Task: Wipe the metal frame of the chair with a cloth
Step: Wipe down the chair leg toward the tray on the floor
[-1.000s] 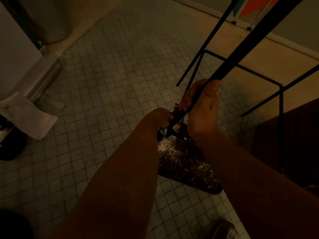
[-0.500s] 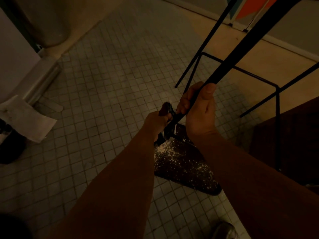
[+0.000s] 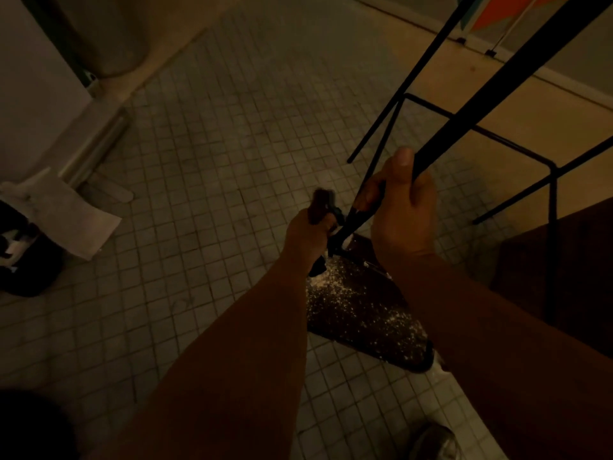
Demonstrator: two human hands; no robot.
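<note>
Black thin metal chair frame (image 3: pixel 517 66) rose tilted from the pale small-tiled floor (image 3: pixel 212 180), one leg wrapped by the right hand (image 3: pixel 399 214), thumb up along the rod. Beside it the left hand (image 3: pixel 310 234) curled round one dark, blurred cloth (image 3: pixel 323 202) near that leg's lower end. Below both lay one dark seat panel (image 3: pixel 361 313) speckled white. One white paper sheet (image 3: pixel 71 212) lay far left.
</note>
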